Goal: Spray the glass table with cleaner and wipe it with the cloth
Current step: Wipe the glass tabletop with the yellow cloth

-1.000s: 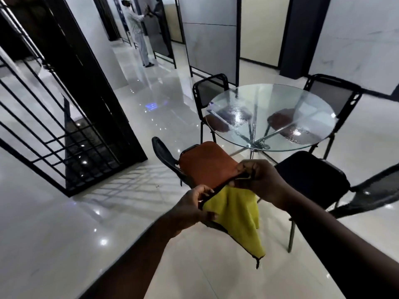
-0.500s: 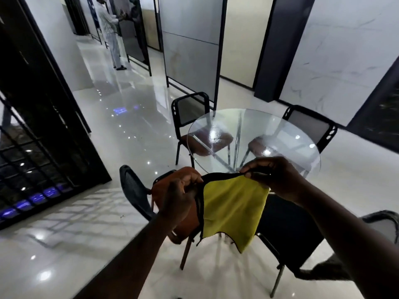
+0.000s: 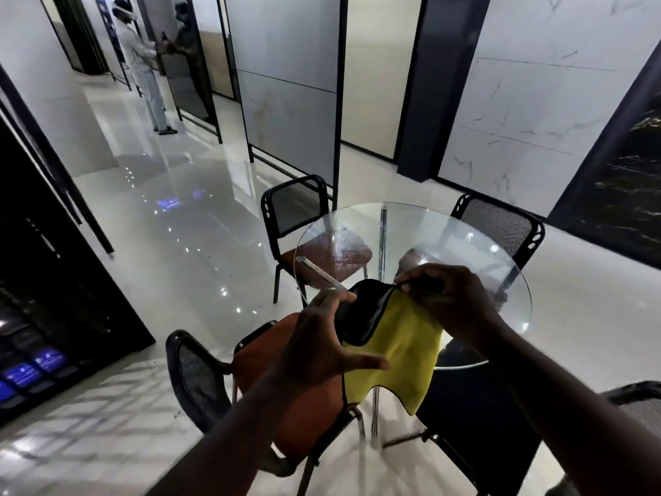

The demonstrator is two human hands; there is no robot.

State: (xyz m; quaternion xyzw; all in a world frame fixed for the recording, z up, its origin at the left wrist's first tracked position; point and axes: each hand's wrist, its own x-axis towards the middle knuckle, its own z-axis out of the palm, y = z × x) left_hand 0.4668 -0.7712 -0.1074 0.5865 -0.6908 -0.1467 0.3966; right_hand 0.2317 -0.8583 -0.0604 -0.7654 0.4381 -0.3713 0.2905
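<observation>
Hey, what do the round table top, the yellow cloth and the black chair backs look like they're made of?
Round clear table top: glass, glossy; chair seats and floor show through it, and lights glint off it.
Yellow cloth with black trim: soft matte fabric, perhaps microfibre; it hangs in limp folds.
Black chair backs: fine perforated mesh, dark-framed, likely metal.

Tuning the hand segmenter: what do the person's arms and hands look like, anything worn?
Left hand and right hand are bare: no gloves, rings, watch or bands visible. No sleeves show up to the frame edge. Dim light.
</observation>
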